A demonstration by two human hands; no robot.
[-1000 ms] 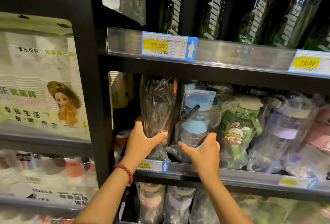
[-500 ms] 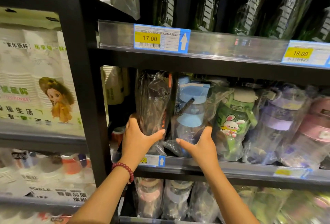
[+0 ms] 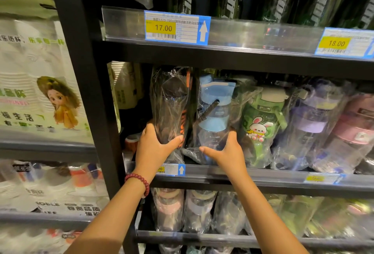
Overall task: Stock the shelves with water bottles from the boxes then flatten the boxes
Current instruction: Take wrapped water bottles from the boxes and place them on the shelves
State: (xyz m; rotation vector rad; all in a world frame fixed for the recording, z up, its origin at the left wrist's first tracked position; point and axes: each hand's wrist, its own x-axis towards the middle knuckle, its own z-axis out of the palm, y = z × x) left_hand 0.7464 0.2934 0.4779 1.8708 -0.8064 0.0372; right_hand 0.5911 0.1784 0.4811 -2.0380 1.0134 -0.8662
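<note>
The dark, tall water bottle in crinkled clear plastic wrap (image 3: 172,108) stands upright at the far left end of the middle black metal shelf (image 3: 242,174), its lower body clasped in the left hand (image 3: 155,148), thumb across the front and fingers round the far side. Just to the right of that hand, the clear bottle with a pale blue lid and band, also bagged in plastic film (image 3: 214,116), is gripped low down by the right hand (image 3: 226,152), thumb at the front and fingers curled round its right side. Both bottles look light and probably empty, with stiff bodies, but the loose film seems likely to slip and bunch, so a firm hold low on the body, through the wrap, seems the safest place. Just beyond the right hand stands a green bottle with a white rabbit picture (image 3: 261,124), then a purple-banded one (image 3: 315,124). A beaded red bracelet (image 3: 139,183) circles the left wrist. Above both hands, a yellow 17.00 price tag (image 3: 176,28) sits on the upper shelf edge.
</note>
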